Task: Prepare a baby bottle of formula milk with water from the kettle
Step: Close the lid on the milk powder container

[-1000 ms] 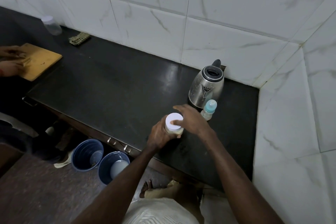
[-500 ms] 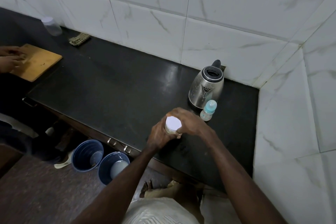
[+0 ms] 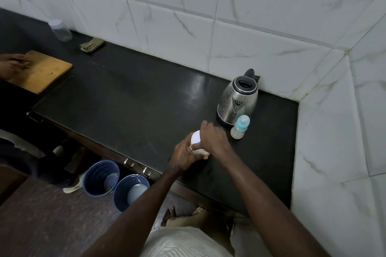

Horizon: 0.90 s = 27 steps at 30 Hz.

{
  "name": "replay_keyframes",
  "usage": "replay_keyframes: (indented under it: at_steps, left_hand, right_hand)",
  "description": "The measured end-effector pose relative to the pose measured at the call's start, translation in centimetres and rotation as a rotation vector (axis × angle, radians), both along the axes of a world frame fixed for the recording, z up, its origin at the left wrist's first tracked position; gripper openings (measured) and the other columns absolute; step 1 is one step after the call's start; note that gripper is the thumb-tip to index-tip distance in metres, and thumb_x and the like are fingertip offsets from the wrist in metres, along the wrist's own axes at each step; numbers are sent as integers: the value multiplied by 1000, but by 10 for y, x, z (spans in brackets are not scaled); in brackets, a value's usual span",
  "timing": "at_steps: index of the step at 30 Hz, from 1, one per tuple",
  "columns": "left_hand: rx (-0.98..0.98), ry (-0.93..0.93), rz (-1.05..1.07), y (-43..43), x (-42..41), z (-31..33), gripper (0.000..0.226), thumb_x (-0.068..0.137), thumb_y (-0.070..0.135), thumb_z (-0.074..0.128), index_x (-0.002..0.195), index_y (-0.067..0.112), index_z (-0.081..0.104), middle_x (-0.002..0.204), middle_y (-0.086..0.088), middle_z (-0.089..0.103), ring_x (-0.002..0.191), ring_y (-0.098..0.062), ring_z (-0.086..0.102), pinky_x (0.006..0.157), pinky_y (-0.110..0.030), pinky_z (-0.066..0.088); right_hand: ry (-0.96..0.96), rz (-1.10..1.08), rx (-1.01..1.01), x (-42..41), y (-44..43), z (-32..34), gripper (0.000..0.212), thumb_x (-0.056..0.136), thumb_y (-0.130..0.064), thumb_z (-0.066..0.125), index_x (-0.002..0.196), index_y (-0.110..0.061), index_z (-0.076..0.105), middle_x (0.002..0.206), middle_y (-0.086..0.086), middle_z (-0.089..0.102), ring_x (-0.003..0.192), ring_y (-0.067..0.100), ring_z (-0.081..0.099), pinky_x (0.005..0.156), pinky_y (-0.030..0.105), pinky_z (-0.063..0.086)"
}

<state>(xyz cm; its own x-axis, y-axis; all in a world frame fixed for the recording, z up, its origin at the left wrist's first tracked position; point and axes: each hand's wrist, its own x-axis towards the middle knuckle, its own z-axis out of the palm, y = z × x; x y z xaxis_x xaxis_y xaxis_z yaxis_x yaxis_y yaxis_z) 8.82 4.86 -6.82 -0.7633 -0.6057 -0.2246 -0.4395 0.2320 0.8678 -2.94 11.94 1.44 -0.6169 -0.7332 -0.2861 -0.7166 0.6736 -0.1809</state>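
Formula jar (image 3: 201,152) stands on the black counter (image 3: 135,100) near its front edge. My left hand (image 3: 183,157) wraps its body, fingers curled tight, and my right hand (image 3: 212,137) grips the white lid (image 3: 195,137) from above. Off to the right, the capped baby bottle (image 3: 239,128) stands upright just in front of the kettle (image 3: 237,100).
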Motion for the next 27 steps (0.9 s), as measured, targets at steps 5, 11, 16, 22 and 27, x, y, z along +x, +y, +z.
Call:
replay_keyframes:
  at_steps: [5, 11, 16, 22, 27]
  left_hand:
    - [-34, -19, 4, 0, -1, -2, 92, 53, 39, 99, 135, 37, 59, 123, 18, 70, 113, 2, 63, 91, -12, 47]
    - [-70, -39, 16, -1, -3, -4, 89, 49, 48, 97, 130, 35, 61, 117, 14, 71, 107, -3, 67, 89, -18, 52]
    - [-76, -38, 26, -1, -3, -5, 90, 50, 47, 98, 131, 31, 63, 124, 11, 70, 111, -6, 66, 96, -25, 53]
    - [-74, -47, 13, -1, -2, -3, 91, 50, 45, 100, 131, 30, 62, 121, 13, 70, 108, -4, 65, 87, -9, 46]
    - [-40, -23, 22, -1, -2, -2, 96, 48, 43, 100, 135, 36, 60, 122, 13, 70, 111, -2, 65, 88, -11, 49]
  right_hand:
    - [-4, 203, -1, -8, 3, 5, 75, 74, -43, 85, 137, -21, 53, 133, 7, 53, 112, 39, 67, 85, 45, 54]
    - [-71, 431, -11, -18, 11, 2, 74, 71, -25, 86, 137, -33, 56, 132, -5, 50, 115, 27, 59, 96, 46, 50]
    - [-217, 548, -64, -31, 14, -3, 77, 69, -5, 83, 139, -26, 62, 146, -3, 53, 135, 19, 49, 109, 44, 35]
    - [-201, 556, -123, -33, 19, -11, 74, 70, -8, 82, 136, -36, 63, 146, -9, 53, 128, 25, 49, 104, 45, 45]
    - [-118, 398, -59, -25, 17, -2, 73, 73, -32, 81, 140, -39, 54, 131, -10, 49, 113, 23, 50, 92, 44, 53]
